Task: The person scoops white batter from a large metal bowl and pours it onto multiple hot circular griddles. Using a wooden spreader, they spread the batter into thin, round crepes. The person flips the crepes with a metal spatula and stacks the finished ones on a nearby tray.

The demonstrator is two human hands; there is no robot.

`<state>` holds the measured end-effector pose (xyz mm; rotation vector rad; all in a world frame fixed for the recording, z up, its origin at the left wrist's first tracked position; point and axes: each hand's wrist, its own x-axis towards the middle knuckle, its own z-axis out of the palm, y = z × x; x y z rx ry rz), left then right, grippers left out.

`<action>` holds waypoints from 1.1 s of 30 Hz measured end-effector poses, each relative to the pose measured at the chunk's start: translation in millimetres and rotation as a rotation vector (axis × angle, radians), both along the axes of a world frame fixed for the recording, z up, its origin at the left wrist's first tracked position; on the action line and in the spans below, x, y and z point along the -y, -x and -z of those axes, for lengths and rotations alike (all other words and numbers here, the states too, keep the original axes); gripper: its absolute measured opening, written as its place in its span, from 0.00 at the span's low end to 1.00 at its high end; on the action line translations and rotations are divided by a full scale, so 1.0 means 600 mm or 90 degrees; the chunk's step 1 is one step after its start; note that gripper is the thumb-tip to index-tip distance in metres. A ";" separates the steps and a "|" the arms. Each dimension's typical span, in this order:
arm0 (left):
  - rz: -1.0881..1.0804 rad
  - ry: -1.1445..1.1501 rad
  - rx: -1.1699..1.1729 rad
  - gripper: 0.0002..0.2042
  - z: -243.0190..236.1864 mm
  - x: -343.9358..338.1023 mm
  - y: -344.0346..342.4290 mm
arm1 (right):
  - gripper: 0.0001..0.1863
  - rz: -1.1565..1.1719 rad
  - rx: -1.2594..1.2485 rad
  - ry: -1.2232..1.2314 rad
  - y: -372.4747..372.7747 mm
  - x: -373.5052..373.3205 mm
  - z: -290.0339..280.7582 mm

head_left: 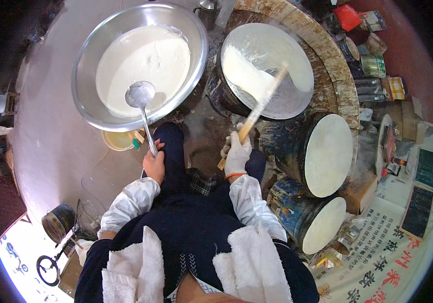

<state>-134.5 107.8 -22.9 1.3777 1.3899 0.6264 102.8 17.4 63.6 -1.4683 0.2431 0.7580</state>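
Observation:
My bare left hand is closed around the handle of a metal ladle. The ladle's bowl hangs over a wide steel basin of thick off-white batter. My right hand, in a white work glove, grips a long flat wooden stick. Its far end, smeared by motion, reaches across a round griddle. White batter covers the griddle's left part in a thick layer; toward the front and right the surface shows greyer, with only a thin film.
Two more drum-shaped stoves with pale round tops stand at my right. A curved, stained wooden edge runs behind the griddle. Below the basin sits a yellowish bowl. A cardboard box and a printed banner lie farther right.

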 end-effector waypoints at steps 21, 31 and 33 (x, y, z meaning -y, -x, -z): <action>0.010 0.013 0.050 0.20 -0.008 -0.019 0.015 | 0.18 0.030 -0.043 -0.053 0.020 -0.009 -0.046; 0.050 0.007 0.024 0.20 0.000 0.006 -0.013 | 0.20 -0.100 -0.004 0.063 0.047 0.041 -0.017; 0.050 0.004 0.021 0.20 0.005 0.011 -0.019 | 0.21 -0.136 -0.005 0.093 0.033 0.121 -0.012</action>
